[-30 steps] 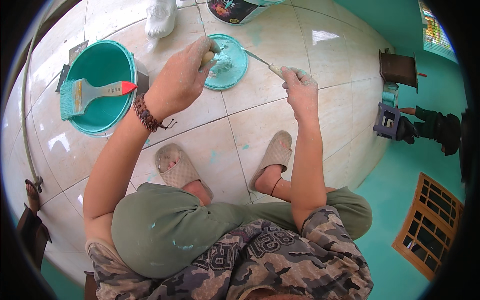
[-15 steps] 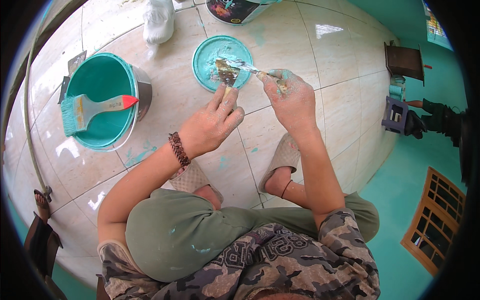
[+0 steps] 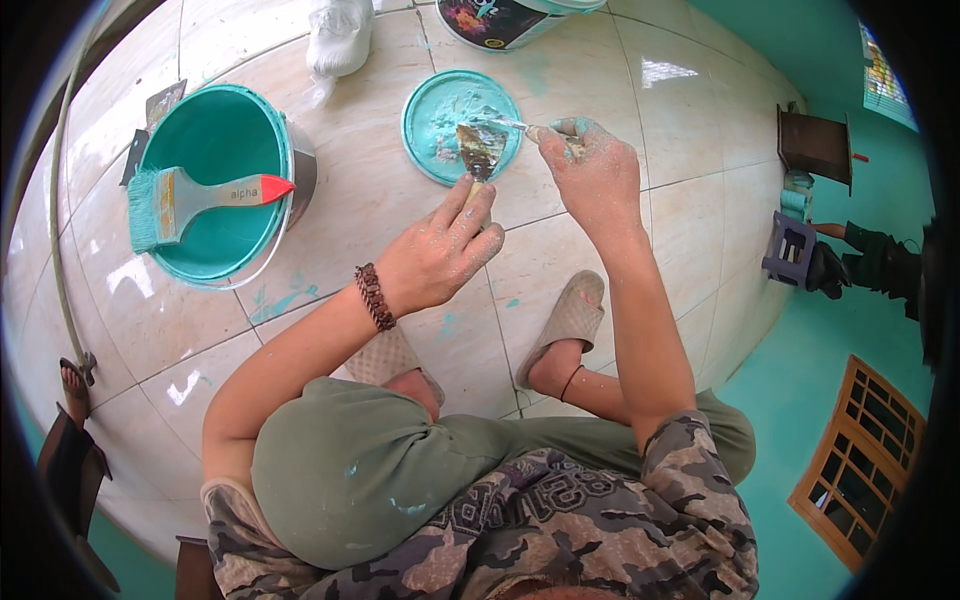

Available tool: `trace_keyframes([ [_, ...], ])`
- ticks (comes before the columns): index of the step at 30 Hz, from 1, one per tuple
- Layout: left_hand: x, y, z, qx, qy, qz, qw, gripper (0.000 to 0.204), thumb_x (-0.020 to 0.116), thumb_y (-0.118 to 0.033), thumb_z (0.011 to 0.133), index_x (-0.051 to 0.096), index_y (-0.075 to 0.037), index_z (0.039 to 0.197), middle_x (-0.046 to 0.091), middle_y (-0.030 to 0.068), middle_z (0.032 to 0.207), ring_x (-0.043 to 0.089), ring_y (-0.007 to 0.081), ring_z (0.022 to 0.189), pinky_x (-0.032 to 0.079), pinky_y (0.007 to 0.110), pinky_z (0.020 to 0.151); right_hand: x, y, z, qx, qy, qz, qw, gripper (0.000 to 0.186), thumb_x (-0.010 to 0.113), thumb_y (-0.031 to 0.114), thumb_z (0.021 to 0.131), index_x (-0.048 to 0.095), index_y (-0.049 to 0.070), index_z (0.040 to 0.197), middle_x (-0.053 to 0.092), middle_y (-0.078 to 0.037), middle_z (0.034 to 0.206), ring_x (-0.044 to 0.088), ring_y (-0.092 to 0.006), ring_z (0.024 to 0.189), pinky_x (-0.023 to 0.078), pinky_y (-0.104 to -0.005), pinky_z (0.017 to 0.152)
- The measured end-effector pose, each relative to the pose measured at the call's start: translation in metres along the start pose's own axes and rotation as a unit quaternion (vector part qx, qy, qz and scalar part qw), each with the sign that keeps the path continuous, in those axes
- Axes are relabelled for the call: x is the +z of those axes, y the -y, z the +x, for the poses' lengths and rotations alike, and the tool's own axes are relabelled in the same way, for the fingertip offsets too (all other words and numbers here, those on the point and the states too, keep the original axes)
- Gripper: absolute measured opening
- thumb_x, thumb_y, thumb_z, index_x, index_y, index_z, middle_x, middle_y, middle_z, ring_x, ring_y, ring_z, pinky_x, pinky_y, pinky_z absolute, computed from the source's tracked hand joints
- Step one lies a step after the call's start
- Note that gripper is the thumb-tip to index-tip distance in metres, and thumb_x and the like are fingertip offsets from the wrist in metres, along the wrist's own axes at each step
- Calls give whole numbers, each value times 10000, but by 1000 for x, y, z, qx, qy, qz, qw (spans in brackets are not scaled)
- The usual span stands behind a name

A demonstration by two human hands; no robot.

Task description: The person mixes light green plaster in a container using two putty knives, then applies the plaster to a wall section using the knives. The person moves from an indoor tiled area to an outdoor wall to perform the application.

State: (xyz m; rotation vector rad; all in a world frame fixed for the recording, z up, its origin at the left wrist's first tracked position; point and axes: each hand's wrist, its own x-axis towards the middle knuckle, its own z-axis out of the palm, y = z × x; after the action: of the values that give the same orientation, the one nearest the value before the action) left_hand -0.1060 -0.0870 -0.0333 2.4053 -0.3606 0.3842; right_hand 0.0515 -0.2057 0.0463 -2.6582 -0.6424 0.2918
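My left hand (image 3: 436,251), dusted with pale residue, grips a wide putty knife (image 3: 482,150) by its light handle, its stained blade over the round teal lid (image 3: 430,140). My right hand (image 3: 596,180) is closed on a narrower metal spatula (image 3: 508,123), whose tip meets or overlaps the wide blade. Whitish-teal paste (image 3: 450,120) lies smeared on the lid. Left of it, a teal-coated bucket (image 3: 215,265) has a wide paintbrush (image 3: 160,210) across its rim, with the red handle end pointing right.
Behind the lid are a white bag (image 3: 340,40) and another bucket (image 3: 500,22). Flat scrapers (image 3: 160,100) lie beside the teal bucket. At right are a grey stool (image 3: 788,250), a dark-clothed person (image 3: 875,265) and a wooden cabinet (image 3: 812,140). A long pole (image 3: 62,260) runs along the left.
Since a second ago my left hand has moved right and down, bringing the wide blade over the lid against the spatula. Over the last half second both hands have shifted only slightly.
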Motion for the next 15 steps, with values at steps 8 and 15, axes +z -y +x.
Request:
trace_keyframes([
  [8, -6, -3, -6, 5, -9, 3, 1000, 340, 588, 30, 714, 543, -20, 1047, 431, 224, 1336, 449, 441, 1240, 556, 400, 793, 3, -2, 10, 10, 25, -1, 1000, 350, 621, 337, 820, 685, 5, 913, 671, -216, 833, 650, -370, 804, 511, -422, 747],
  [15, -9, -8, -7, 29, -19, 14, 999, 309, 583, 13, 732, 549, -18, 1038, 446, 225, 1318, 461, 432, 1232, 561, 395, 771, 14, -3, 9, -31, 25, -7, 999, 348, 623, 334, 819, 689, 5, 909, 670, -215, 805, 652, -362, 789, 514, -413, 736],
])
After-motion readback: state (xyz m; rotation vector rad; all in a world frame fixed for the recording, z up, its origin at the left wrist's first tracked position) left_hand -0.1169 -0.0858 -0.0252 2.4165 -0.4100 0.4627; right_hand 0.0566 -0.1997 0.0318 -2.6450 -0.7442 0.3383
